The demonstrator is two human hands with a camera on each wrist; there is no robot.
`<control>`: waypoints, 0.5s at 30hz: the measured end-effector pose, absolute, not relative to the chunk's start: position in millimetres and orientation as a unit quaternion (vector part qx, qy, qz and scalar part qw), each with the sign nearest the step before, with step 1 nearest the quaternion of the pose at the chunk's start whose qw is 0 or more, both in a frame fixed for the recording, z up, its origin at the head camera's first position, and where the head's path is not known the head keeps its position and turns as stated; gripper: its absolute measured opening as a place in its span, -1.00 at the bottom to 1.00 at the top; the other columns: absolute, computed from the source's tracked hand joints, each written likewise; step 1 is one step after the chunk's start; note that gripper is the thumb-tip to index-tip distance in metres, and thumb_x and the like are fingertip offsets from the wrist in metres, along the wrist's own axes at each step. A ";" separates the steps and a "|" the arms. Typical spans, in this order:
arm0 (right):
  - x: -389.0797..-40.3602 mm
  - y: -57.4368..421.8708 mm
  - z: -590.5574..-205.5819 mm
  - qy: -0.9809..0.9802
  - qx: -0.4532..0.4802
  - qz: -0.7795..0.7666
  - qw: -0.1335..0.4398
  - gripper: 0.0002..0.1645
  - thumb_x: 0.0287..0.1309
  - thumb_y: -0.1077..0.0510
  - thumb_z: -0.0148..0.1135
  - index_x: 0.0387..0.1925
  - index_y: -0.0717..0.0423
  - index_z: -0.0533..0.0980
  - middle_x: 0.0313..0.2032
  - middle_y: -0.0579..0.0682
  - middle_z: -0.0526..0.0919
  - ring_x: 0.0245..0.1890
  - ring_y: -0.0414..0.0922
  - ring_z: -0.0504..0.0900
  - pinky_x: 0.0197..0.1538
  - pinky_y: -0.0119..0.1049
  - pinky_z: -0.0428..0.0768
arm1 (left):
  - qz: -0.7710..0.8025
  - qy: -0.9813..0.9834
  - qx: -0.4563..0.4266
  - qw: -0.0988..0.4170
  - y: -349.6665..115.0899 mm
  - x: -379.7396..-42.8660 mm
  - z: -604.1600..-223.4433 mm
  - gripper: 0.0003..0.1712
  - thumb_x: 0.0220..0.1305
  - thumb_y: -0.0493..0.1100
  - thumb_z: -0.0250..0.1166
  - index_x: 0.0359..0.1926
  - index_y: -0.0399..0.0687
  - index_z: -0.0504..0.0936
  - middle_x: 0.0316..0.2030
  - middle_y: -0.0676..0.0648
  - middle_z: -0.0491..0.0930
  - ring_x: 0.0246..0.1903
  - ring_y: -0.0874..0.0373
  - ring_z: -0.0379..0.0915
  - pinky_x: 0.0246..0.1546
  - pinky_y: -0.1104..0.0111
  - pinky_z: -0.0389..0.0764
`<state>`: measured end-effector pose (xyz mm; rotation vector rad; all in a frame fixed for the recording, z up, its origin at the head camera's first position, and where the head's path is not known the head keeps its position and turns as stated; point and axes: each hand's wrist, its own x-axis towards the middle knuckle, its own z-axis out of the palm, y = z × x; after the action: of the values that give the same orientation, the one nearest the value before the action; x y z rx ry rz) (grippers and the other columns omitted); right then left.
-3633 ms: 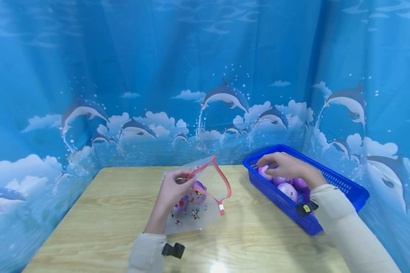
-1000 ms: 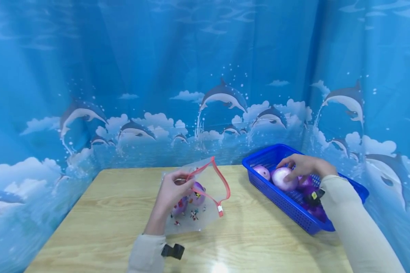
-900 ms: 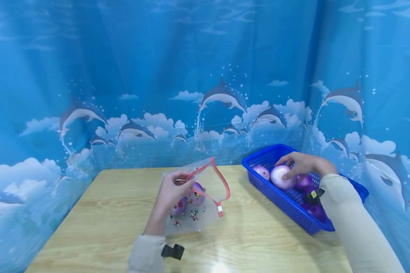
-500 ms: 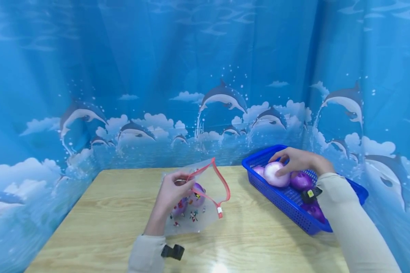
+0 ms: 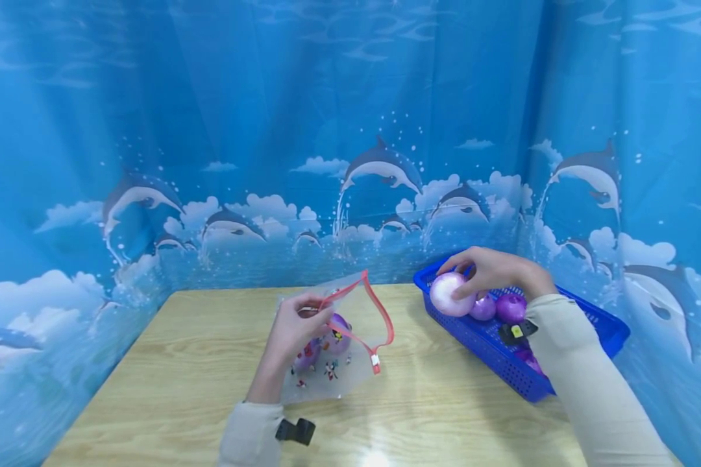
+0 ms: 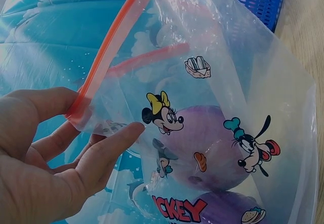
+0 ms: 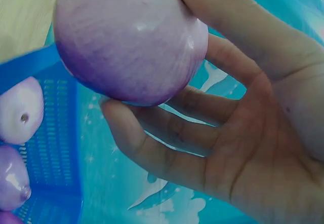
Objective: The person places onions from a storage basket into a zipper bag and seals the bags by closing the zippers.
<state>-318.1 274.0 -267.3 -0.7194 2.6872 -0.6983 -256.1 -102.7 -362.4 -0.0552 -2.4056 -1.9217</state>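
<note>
My left hand (image 5: 296, 324) pinches the red zip edge of a clear plastic zip bag (image 5: 356, 376), whose mouth gapes to the right. Cartoon prints cover the bag, and purple onions (image 6: 202, 148) show through its film. My right hand (image 5: 491, 269) grips a pale purple onion (image 5: 451, 295) between thumb and fingers, over the left rim of the blue basket (image 5: 473, 337). In the right wrist view the onion (image 7: 131, 41) looks smooth and shiny, with fingers bent beneath it.
Inside the basket lie more onions, among them a dark purple onion (image 5: 511, 309) and a lighter onion (image 5: 483, 307). The wooden table (image 5: 169, 376) spans the front. Behind and at the sides hangs a dolphin-print curtain (image 5: 304, 143).
My right hand reached into the basket, took hold of the pale onion, then lifted it and moved left toward the rim. The left hand and bag have stayed nearly still.
</note>
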 end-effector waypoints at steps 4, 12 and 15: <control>-316.7 266.0 -263.9 0.931 -0.259 -0.225 0.123 -0.40 0.21 0.00 0.48 0.26 0.04 0.59 0.14 0.15 0.65 -0.06 -0.04 0.66 -0.12 -0.26 0.75 | -0.624 -0.780 -0.017 0.031 -102.9 -256.1 -361.9 -0.73 0.35 -0.18 0.39 0.04 -0.14 0.71 0.03 -0.23 0.64 -0.12 0.05 0.68 -0.11 0.25 0.84; -310.3 247.6 -260.2 0.932 -0.278 -0.208 0.102 -0.41 0.21 -0.03 0.48 0.24 -0.01 0.60 0.15 0.11 0.66 0.03 0.00 0.65 0.07 -0.11 0.74 | -0.624 -0.780 -0.016 0.028 -102.1 -255.8 -362.6 -0.73 0.36 -0.17 0.39 0.04 -0.14 0.70 0.03 -0.23 0.64 -0.12 0.05 0.68 -0.11 0.25 0.84; -307.7 240.4 -259.7 0.933 -0.278 -0.204 0.100 -0.42 0.21 -0.02 0.48 0.24 -0.03 0.60 0.12 0.10 0.67 0.00 -0.02 0.62 0.01 -0.14 0.74 | -0.626 -0.780 -0.016 0.027 -101.7 -256.1 -362.3 -0.73 0.36 -0.17 0.39 0.03 -0.14 0.71 0.03 -0.22 0.64 -0.12 0.04 0.69 -0.10 0.25 0.84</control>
<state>-307.7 240.4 -259.7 -0.8229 2.7585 -0.6039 -256.1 -101.7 -362.3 -0.0494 -2.4076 -1.9321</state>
